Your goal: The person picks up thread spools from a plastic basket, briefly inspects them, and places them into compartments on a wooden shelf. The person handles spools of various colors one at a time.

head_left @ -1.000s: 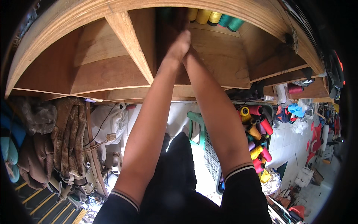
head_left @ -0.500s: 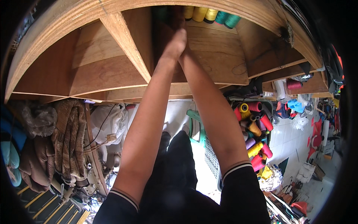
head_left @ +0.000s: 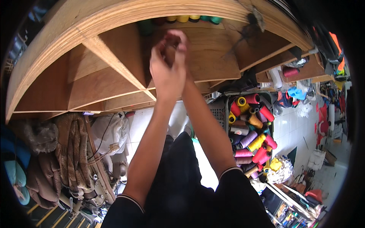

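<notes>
A person in dark short sleeves with pale-edged cuffs raised 2 bare hands together at a wooden shelf (head_left: pixel 211 43) in the upper middle of the frame. The left hand (head_left: pixel 167 76) showed its back in front, while the right hand (head_left: pixel 181 48) lay partly hidden behind it. The fingers of both were bent and blurred by motion, and whether either hand grasped anything could not be told. Beyond them, near the top edge of the frame, yellow thread spools (head_left: pixel 183 18) and green thread spools (head_left: pixel 216 20) stood in a row at the back of the compartment, apart from the hands and partly cut off by the shelf's curved front edge.

Right of center, a gray perforated crate (head_left: pixel 217 113) held a heap of thread cones (head_left: pixel 257 141) in red, yellow, purple, pink and brown. A single magenta spool (head_left: pixel 291 71) lay on a lower ledge at the upper right. Along the left side of the frame hung a brown knitted cloth (head_left: pixel 72 148), with a clear plastic bag (head_left: pixel 40 131) beside it and a dark brown padded item (head_left: pixel 45 176) below the bag. A white plastic bag (head_left: pixel 114 131) sat farther toward the middle. Pale floor tiles (head_left: pixel 287 131) showed to the right of the crate.
</notes>
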A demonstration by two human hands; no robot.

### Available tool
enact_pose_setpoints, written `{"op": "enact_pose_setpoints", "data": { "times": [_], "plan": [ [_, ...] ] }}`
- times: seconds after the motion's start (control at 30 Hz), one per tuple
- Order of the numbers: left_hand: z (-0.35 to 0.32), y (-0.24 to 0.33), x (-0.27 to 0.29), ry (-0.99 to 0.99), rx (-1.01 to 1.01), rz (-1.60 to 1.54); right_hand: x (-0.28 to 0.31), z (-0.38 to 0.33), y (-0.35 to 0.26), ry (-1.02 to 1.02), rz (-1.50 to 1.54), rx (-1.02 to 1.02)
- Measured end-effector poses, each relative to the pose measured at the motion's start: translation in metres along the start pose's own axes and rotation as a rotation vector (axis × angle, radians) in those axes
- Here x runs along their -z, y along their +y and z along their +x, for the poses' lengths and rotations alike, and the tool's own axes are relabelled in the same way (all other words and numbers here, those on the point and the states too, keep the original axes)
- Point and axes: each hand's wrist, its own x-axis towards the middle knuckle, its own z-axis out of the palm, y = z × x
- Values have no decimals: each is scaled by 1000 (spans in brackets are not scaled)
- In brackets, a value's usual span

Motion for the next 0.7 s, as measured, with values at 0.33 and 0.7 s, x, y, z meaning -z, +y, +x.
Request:
{"op": "enact_pose_setpoints", "data": {
  "times": [0.33,0.7],
  "plan": [
    [-163,-1,66,-982,-452,222,55,-244,-132,250,1065,-866],
    [-201,-48,49,-577,1228,-1078,50,-263,-148,-66,-632,-102]
  ]
}}
